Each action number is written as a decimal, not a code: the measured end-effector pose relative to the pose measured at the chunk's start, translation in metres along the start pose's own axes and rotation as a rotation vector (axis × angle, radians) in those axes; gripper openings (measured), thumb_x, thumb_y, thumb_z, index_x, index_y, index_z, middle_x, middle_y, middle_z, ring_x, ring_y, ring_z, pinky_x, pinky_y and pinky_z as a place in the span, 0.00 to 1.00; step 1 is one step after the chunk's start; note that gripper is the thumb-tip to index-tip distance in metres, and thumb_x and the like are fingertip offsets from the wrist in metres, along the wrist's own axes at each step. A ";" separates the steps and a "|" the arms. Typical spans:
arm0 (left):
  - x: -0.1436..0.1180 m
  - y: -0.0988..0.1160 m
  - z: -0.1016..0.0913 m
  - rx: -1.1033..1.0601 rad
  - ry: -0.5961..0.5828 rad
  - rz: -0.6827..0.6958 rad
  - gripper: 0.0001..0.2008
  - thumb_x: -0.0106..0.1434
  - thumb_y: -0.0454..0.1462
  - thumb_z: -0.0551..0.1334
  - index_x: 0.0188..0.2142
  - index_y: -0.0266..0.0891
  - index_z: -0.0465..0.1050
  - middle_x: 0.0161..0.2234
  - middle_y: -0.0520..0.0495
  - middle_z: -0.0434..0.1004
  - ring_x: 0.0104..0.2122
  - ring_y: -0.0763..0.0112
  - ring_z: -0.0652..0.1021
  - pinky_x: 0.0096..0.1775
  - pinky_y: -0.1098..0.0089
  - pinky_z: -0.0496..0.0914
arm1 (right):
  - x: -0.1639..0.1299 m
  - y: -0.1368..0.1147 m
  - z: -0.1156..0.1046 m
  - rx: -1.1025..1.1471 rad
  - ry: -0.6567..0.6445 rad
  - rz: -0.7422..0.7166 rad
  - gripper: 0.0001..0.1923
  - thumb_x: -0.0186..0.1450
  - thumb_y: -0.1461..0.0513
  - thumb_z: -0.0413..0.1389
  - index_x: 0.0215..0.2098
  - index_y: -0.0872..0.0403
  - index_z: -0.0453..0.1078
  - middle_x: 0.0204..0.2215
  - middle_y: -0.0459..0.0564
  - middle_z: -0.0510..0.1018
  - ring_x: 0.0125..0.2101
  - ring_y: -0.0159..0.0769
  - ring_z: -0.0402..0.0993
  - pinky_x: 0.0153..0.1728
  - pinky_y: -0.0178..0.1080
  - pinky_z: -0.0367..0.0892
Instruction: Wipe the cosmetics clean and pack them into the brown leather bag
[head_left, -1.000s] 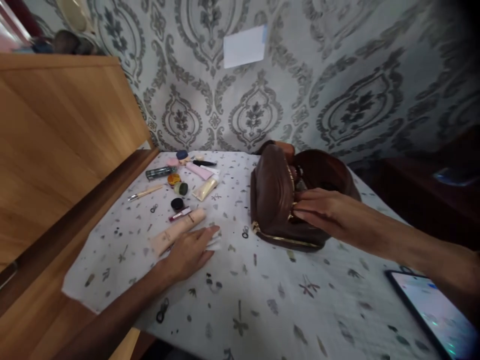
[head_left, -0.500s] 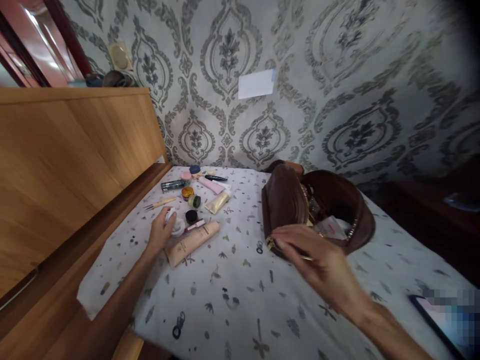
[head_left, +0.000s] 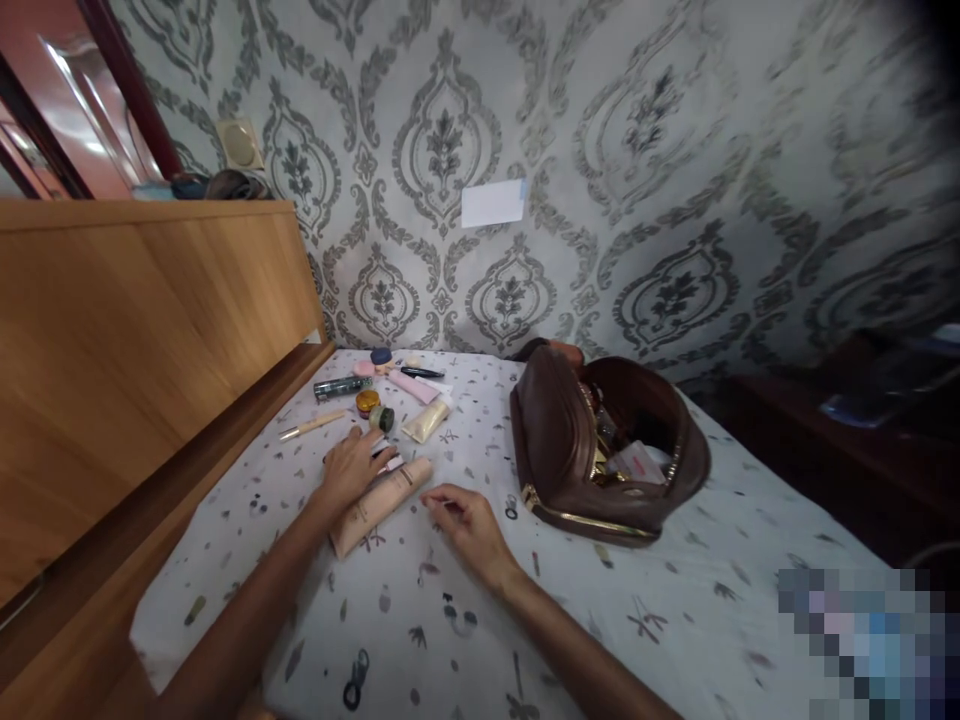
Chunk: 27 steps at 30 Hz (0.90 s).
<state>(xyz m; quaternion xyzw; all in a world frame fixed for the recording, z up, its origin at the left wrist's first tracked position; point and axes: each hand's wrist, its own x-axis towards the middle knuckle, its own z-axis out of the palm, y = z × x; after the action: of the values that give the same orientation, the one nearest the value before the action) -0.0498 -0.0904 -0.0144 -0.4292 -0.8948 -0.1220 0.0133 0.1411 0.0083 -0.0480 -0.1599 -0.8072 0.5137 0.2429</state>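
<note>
My left hand (head_left: 351, 466) lies palm down on the patterned cloth (head_left: 570, 610), over small cosmetics just left of a beige tube (head_left: 381, 506). Whatever is under its palm is hidden. My right hand (head_left: 463, 521) rests on the cloth with fingers loosely bent. Its fingertips are beside the tube's right end, and nothing shows in it. An open brown bag (head_left: 559, 450) with a gold zip stands right of both hands, with packets showing inside it.
Behind my left hand lie a cream tube (head_left: 424, 421), a pink tube (head_left: 409, 386), a black pencil (head_left: 421, 372), a dark green tube (head_left: 341, 386), small jars (head_left: 367, 401) and a brush (head_left: 311, 425). A wooden headboard (head_left: 135, 340) runs along the left. Patterned wall behind.
My right hand left the bag and moved left to the end of the beige tube. My left hand, which held something white, now lies flat over the small items.
</note>
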 end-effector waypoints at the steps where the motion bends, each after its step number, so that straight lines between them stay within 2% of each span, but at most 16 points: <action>1: 0.000 0.000 0.003 0.018 -0.013 -0.011 0.19 0.68 0.51 0.53 0.48 0.45 0.73 0.44 0.42 0.72 0.42 0.56 0.78 0.43 0.62 0.69 | -0.002 0.003 0.003 0.000 0.027 -0.009 0.14 0.65 0.59 0.52 0.34 0.56 0.78 0.31 0.51 0.82 0.34 0.40 0.78 0.35 0.39 0.70; 5: 0.004 -0.006 0.007 -0.013 0.034 -0.005 0.20 0.70 0.50 0.51 0.52 0.43 0.70 0.47 0.40 0.74 0.45 0.54 0.77 0.43 0.62 0.68 | -0.009 0.010 0.007 -0.012 0.047 -0.024 0.12 0.65 0.60 0.52 0.35 0.54 0.78 0.33 0.52 0.83 0.36 0.41 0.78 0.38 0.40 0.70; 10: 0.024 -0.008 -0.006 -0.017 0.153 -0.001 0.21 0.71 0.48 0.50 0.57 0.39 0.64 0.50 0.38 0.75 0.48 0.54 0.77 0.46 0.63 0.67 | -0.009 0.009 0.007 -0.034 0.056 -0.021 0.12 0.64 0.62 0.52 0.36 0.54 0.79 0.33 0.51 0.82 0.35 0.39 0.78 0.37 0.39 0.71; 13: 0.041 -0.002 -0.010 0.080 0.120 -0.027 0.23 0.70 0.51 0.51 0.58 0.42 0.64 0.52 0.37 0.74 0.46 0.53 0.78 0.44 0.62 0.67 | -0.009 0.009 0.006 -0.054 0.071 -0.038 0.11 0.64 0.63 0.53 0.35 0.54 0.79 0.32 0.51 0.82 0.34 0.39 0.78 0.37 0.39 0.70; 16: 0.054 0.003 -0.006 0.106 0.073 -0.044 0.23 0.68 0.51 0.54 0.55 0.41 0.67 0.51 0.35 0.75 0.45 0.51 0.78 0.42 0.62 0.67 | -0.009 0.010 0.006 -0.064 0.078 -0.060 0.11 0.63 0.64 0.53 0.35 0.54 0.79 0.32 0.51 0.82 0.34 0.39 0.78 0.38 0.39 0.70; 19: 0.060 0.005 0.001 0.099 0.039 -0.051 0.21 0.67 0.48 0.56 0.54 0.40 0.68 0.46 0.36 0.79 0.45 0.52 0.79 0.42 0.63 0.67 | -0.010 0.011 0.007 -0.063 0.084 -0.069 0.11 0.63 0.65 0.53 0.35 0.54 0.78 0.32 0.51 0.82 0.33 0.38 0.77 0.37 0.38 0.70; 22: 0.059 0.004 0.000 0.083 0.047 -0.051 0.20 0.68 0.45 0.54 0.56 0.40 0.66 0.48 0.38 0.79 0.46 0.55 0.78 0.43 0.64 0.68 | -0.011 0.013 0.009 -0.060 0.096 -0.070 0.10 0.62 0.66 0.54 0.35 0.53 0.78 0.31 0.49 0.82 0.32 0.36 0.76 0.36 0.37 0.70; 25: 0.056 0.002 -0.007 -0.005 0.116 -0.038 0.22 0.69 0.45 0.51 0.57 0.38 0.64 0.47 0.38 0.79 0.45 0.56 0.79 0.44 0.65 0.69 | -0.011 0.015 0.009 -0.046 0.124 -0.061 0.10 0.62 0.66 0.54 0.36 0.53 0.78 0.32 0.48 0.82 0.31 0.35 0.76 0.37 0.37 0.71; 27: 0.052 0.003 -0.013 -0.216 0.208 -0.015 0.23 0.66 0.47 0.53 0.55 0.37 0.67 0.45 0.40 0.80 0.43 0.57 0.79 0.44 0.65 0.70 | -0.012 0.016 0.008 -0.027 0.148 -0.048 0.10 0.62 0.66 0.55 0.39 0.53 0.77 0.34 0.49 0.82 0.33 0.36 0.76 0.38 0.38 0.72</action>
<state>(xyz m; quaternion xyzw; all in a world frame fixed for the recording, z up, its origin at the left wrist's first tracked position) -0.0811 -0.0515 0.0055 -0.4065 -0.8735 -0.2616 0.0585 0.1464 0.0031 -0.0678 -0.1812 -0.7976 0.4835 0.3119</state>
